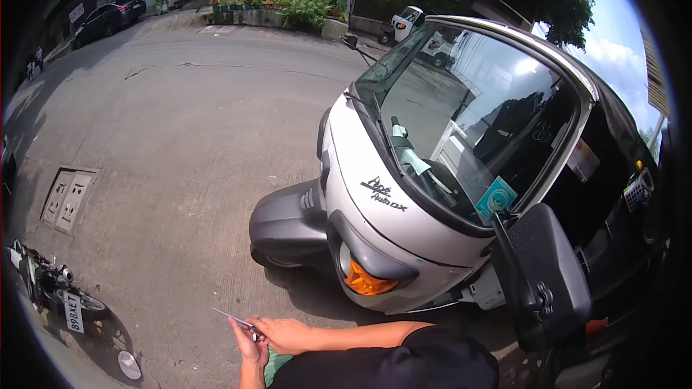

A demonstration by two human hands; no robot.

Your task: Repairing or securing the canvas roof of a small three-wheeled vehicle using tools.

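Observation:
Low in the middle of the head view, my left hand (250, 349) and my right hand (287, 334) meet, both closed. Between their fingers is a thin metal tool (232, 316); its slim shaft points up and left, and its exact kind is too small to tell. A bit of green cloth (275, 366) shows just below my right hand, partly hidden by it and my dark shirt. Beyond my hands stands a white three-wheeled vehicle (360, 151) with a dark grey front fender (288, 220) and an orange turn light (369, 281).
A black side mirror (540, 274) juts out at the right, close to my body. On the concrete road (187, 151) a motorcycle (58, 284) stands at the lower left, near a drain cover (68, 199). A dark car (109, 18) and potted plants (306, 11) are farther off.

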